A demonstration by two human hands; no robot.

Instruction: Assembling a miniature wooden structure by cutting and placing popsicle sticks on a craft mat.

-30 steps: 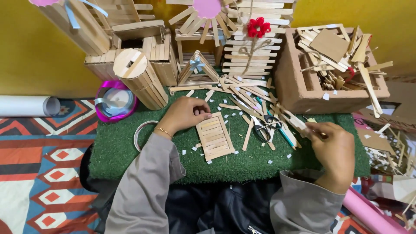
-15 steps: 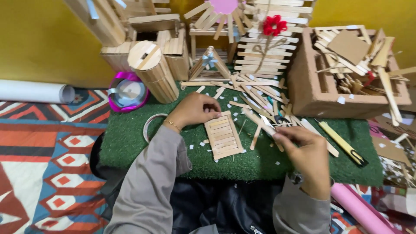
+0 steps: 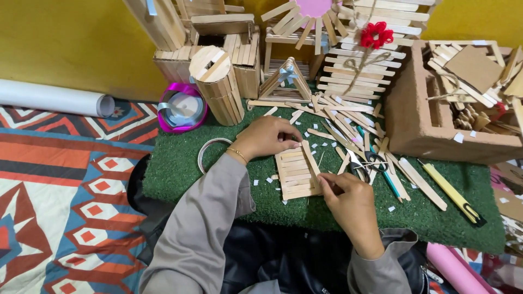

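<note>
Stick panel (image 3: pixel 296 174) lies between loose sticks (image 3: pixel 338 122), scissors (image 3: pixel 362 163) and ring (image 3: pixel 210 152).

Could not make out the right hand's (image 3: pixel 348 202) fingertips, tucked against the flat panel of pale wooden sticks (image 3: pixel 297 173). Saw the white paper roll (image 3: pixel 54 99), pink tube (image 3: pixel 455 269) and tall slanted wooden-stick tower (image 3: pixel 158 22) cut off by edges.

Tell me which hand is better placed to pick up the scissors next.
Right. The right hand rests at the stick panel's lower right edge, just beside the scissors. The left hand presses the panel's upper left, farther away, and seems to steady it.
</note>
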